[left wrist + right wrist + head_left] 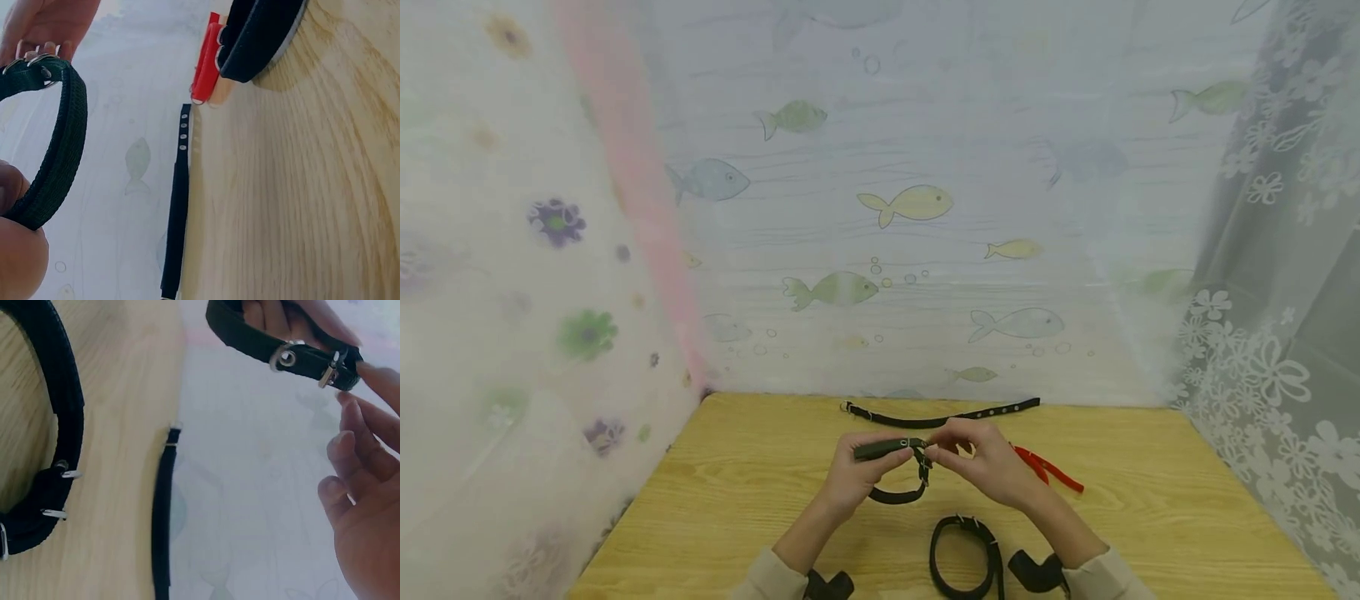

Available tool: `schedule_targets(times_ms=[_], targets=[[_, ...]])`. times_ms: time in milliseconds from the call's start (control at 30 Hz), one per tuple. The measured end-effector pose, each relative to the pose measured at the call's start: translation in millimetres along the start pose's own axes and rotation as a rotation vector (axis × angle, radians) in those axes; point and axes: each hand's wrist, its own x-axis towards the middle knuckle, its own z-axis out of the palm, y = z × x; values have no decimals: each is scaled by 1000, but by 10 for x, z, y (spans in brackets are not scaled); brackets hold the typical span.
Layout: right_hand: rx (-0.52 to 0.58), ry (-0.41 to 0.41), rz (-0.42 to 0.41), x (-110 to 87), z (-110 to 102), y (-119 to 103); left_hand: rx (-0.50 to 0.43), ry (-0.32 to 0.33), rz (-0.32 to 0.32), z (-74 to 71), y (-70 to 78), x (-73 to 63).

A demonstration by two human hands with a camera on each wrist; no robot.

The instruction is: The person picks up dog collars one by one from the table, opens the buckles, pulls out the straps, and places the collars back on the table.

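Note:
A dark green collar with a metal buckle and D-ring is held up above the table, bent into a loop. My left hand grips its band, the thumb lying along the near side. At the buckle end, my right hand pinches the strap between thumb and fingertips. The buckle and the ring beside it show clearly in the right wrist view. Just behind and below the hands, a black collar lies curved on the table, partly hidden by the left hand.
Toward the back edge of the wooden table a black collar lies stretched out. A red collar is right of my right hand, partly covered by it. Nearer me lies a looped black collar. Patterned curtains surround the table.

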Motion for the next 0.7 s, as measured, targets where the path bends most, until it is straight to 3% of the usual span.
schedule_targets(times_ms=[200,333,500,700], targets=[[-34,-46,-62,50,2,-36,-13,-61,58,18,-24,-2],[-37,-25,-20,40,7,-41,19,-23,8,22,-1,-7],[-6,61,45,-9,6,-21,31,43,-58,13,25,5],[44,96,76,-40,-17,-34,19,52,-56,0,45,-1]])
